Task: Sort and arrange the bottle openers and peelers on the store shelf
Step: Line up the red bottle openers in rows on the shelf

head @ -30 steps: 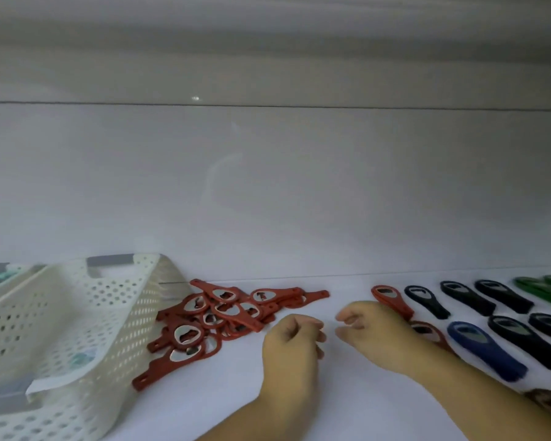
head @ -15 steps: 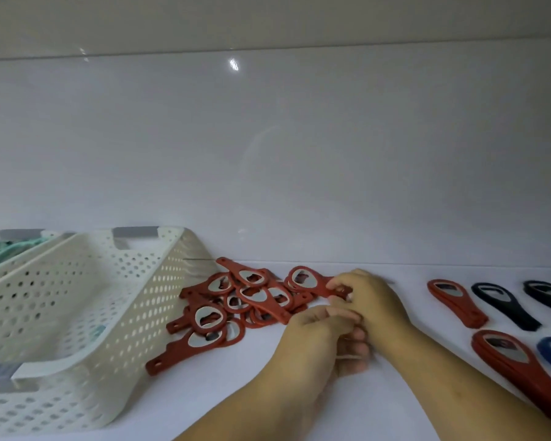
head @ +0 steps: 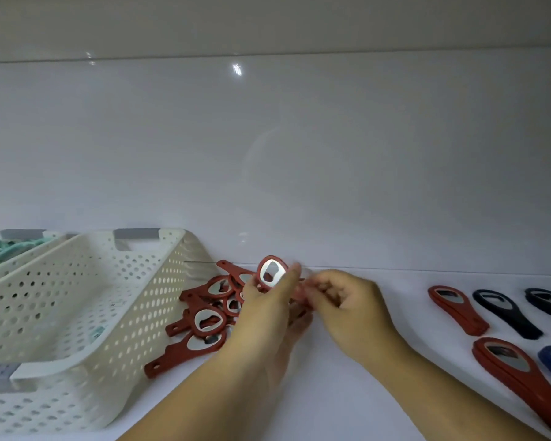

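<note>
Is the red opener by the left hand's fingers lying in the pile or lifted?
Lifted: the red opener's head stands above the pile, gripped by the left hand.

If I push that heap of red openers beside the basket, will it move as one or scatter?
Probably scatter: the red openers lie loosely crossed, not nested. Flat and thin, they would likely slide on the glossy shelf, not roll. The lifted opener in the left hand looks rigid.

no readable text, labels, brands or numbers anywhere on the shelf items
</note>
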